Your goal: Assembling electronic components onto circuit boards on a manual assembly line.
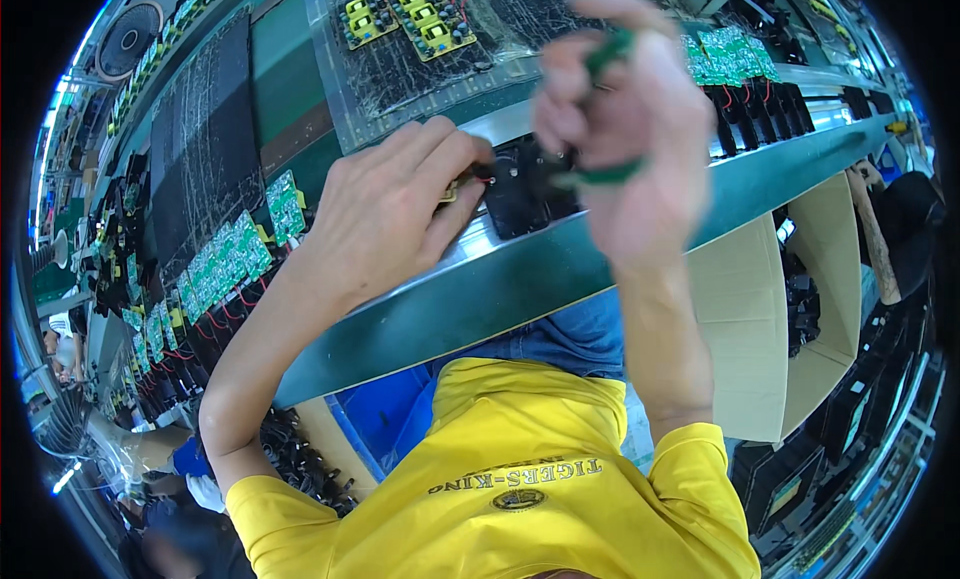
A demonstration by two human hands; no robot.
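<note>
My left hand (395,199) is closed at the bench edge, thumb and fingers pinching a small circuit board, mostly hidden, with a bit of yellow and a red wire showing. Right beside those fingertips lies a black plastic case (515,191). Over the bench to the right, my right hand (645,129) is raised and smeared by motion. Its fingers are curled around a green-handled tool (612,173), whose working end is too blurred to make out.
Boards with yellow parts (436,31) lie on a dark mat at the back. Rows of green circuit boards (222,264) with red wires and black cases line the bench left, and more boards (735,57) the right. An open cardboard box (745,329) stands below right.
</note>
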